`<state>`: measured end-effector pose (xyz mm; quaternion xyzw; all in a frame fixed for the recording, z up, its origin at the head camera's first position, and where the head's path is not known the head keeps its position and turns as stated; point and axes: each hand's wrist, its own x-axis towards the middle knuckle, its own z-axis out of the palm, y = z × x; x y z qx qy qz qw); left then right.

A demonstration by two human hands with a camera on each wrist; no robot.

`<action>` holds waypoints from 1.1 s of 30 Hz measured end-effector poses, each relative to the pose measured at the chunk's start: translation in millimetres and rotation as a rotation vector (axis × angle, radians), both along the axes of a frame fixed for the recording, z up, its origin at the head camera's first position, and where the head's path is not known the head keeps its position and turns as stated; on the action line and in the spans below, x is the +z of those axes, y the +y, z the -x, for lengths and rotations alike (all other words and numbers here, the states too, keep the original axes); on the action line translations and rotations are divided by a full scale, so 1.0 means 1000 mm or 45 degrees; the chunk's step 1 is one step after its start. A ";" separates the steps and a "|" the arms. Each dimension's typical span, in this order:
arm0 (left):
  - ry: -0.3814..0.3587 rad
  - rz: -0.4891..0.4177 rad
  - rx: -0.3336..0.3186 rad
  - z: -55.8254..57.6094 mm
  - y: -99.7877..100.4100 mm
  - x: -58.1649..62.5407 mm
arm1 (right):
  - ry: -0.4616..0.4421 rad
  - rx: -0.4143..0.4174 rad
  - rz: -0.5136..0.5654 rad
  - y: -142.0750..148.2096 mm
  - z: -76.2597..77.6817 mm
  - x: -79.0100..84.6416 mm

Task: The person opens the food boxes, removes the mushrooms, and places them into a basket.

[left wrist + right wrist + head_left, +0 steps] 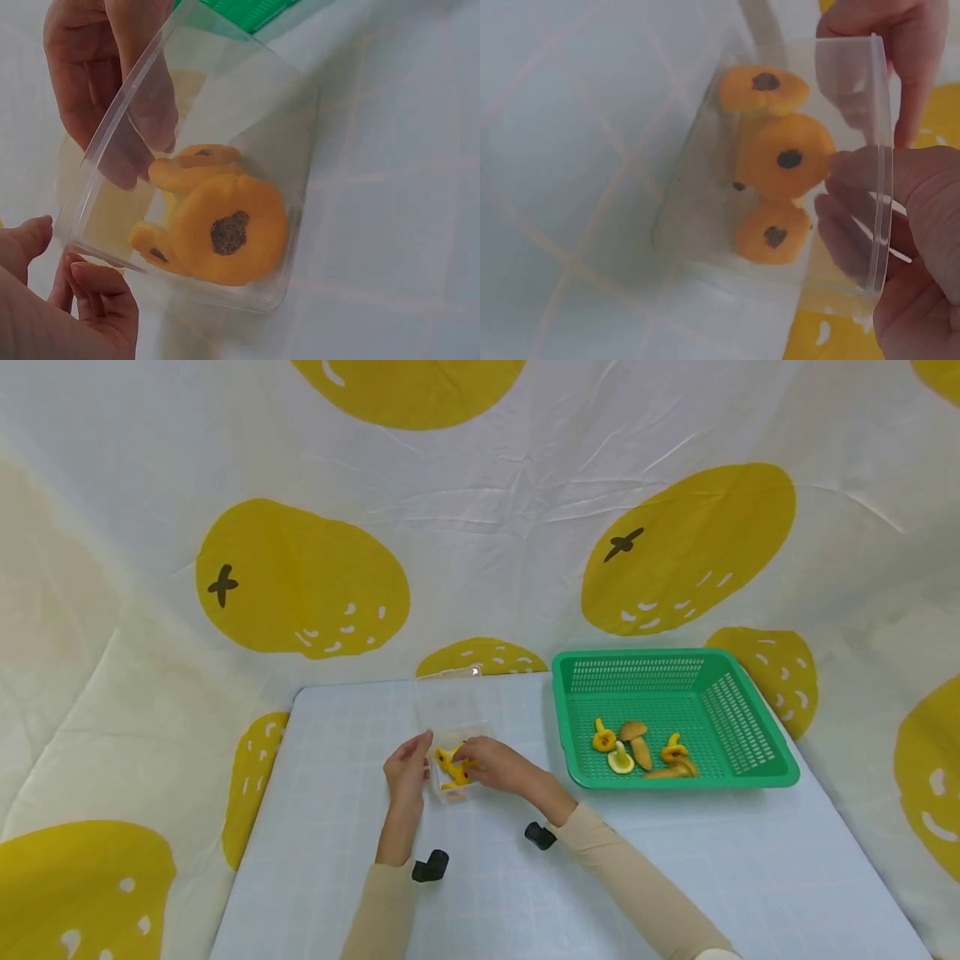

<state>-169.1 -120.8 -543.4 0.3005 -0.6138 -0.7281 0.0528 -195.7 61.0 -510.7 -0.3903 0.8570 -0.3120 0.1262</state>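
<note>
A small clear plastic box [454, 794] with several yellow-orange toy mushrooms [784, 157] inside stands on the table. Its clear lid [450, 700] is raised at the far side. My right hand [498, 764] reaches in over the rim, thumb and fingers pinching the middle mushroom by its cap side. Along the box's left wall rests my left hand [407, 768], its thumb raised near the rim and its loosely bent fingers against the outside. Through the wall, the left wrist view shows a large round cap with a dark centre [229, 232].
To the right stands a green plastic basket [675, 783] holding several brown and yellow toy mushrooms [639, 746]. A pale checked cloth [487, 902] covers the table. Behind hangs a white curtain [495, 543] with large yellow fruit prints. Each wrist carries a small black camera mount [431, 866].
</note>
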 end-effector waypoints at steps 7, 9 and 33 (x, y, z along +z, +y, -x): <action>-0.036 0.026 0.009 0.001 0.001 -0.001 | -0.002 0.001 -0.083 -0.005 0.001 0.003; -0.038 0.029 0.000 0.000 0.001 -0.001 | -0.005 -0.004 -0.109 -0.006 0.001 0.005; -0.022 0.020 -0.032 0.001 0.000 -0.003 | -0.167 -0.016 0.289 0.023 0.008 0.012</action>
